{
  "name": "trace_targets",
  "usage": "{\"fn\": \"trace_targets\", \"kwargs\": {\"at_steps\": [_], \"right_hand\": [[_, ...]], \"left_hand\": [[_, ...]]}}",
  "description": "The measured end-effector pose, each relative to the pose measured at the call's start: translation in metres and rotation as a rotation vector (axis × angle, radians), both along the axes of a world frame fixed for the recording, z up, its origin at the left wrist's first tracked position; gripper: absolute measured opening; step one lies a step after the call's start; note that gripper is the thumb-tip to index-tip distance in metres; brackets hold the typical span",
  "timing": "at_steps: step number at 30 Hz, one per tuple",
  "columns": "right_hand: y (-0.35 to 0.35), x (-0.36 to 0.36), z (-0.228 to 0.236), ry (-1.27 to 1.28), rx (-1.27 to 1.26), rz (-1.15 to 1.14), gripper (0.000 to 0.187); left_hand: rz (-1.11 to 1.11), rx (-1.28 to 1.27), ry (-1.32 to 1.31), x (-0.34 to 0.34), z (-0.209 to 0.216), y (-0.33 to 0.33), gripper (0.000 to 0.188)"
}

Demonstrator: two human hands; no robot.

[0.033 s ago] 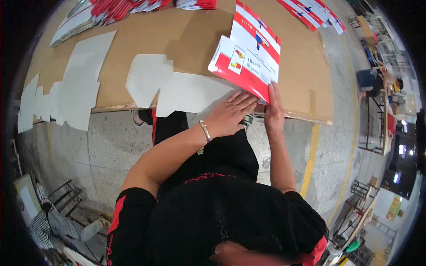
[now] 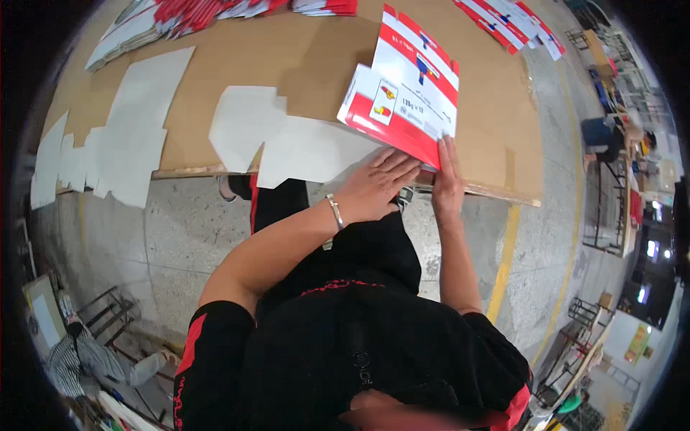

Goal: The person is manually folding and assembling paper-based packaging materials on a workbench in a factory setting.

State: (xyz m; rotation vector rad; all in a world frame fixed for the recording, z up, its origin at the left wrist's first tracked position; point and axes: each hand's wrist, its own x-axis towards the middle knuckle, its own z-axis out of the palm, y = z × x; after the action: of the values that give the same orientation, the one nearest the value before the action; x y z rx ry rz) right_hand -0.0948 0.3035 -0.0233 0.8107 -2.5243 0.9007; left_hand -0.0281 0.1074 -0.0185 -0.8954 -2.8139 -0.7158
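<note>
A red and white printed carton blank (image 2: 413,100) with blue drill pictures lies tilted near the table's front edge. Plain white cardboard (image 2: 309,144) runs out to the left from beneath it; whether the two are joined I cannot tell. My left hand (image 2: 374,185), a bracelet at its wrist, lies flat with fingers stretched over the white cardboard beside the printed piece's lower edge. At the blank's lower right corner, my right hand (image 2: 448,183) grips the edge, fingers on top and thumb mostly hidden.
A brown cardboard-covered table (image 2: 496,129) spans the front. Other white blanks (image 2: 133,122) lie at left, partly past its edge. Folded red and white cartons (image 2: 190,14) are piled at the far left; more printed blanks (image 2: 510,25) lie far right. Another person (image 2: 607,136) is at right.
The whole view has shifted slightly. Both hands and the carton blank keep the same places relative to each other.
</note>
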Motion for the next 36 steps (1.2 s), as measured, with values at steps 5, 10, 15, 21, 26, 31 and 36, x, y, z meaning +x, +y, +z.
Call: {"fn": "trace_targets", "kwargs": {"at_steps": [5,10,15,21,26,31,36], "right_hand": [[0.024,-0.012,-0.009,0.086,0.098,-0.016,0.05],[0.026,-0.015,0.0,0.045,0.125,-0.022,0.049],[0.032,-0.017,-0.007,0.045,0.117,-0.027,0.048],[0.036,-0.01,-0.002,-0.204,-0.077,-0.193,0.053],[0.021,-0.005,0.018,-0.008,0.418,0.067,0.06],[-0.042,0.009,0.032,-0.035,0.624,0.329,0.068],[-0.044,0.022,0.031,-0.06,0.654,0.274,0.073]], "left_hand": [[0.118,-0.044,-0.145,0.035,0.004,-0.057,0.102],[0.311,-0.058,-0.045,0.072,0.018,-0.154,0.068],[0.208,0.272,-0.025,0.05,0.018,-0.173,0.036],[0.654,0.401,-0.012,0.022,0.007,-0.139,0.012],[0.573,-0.146,0.163,0.003,0.0,-0.128,0.042],[0.505,-0.109,0.096,0.021,0.021,-0.114,0.076],[0.395,-0.429,0.005,0.067,0.06,-0.16,0.077]]}}
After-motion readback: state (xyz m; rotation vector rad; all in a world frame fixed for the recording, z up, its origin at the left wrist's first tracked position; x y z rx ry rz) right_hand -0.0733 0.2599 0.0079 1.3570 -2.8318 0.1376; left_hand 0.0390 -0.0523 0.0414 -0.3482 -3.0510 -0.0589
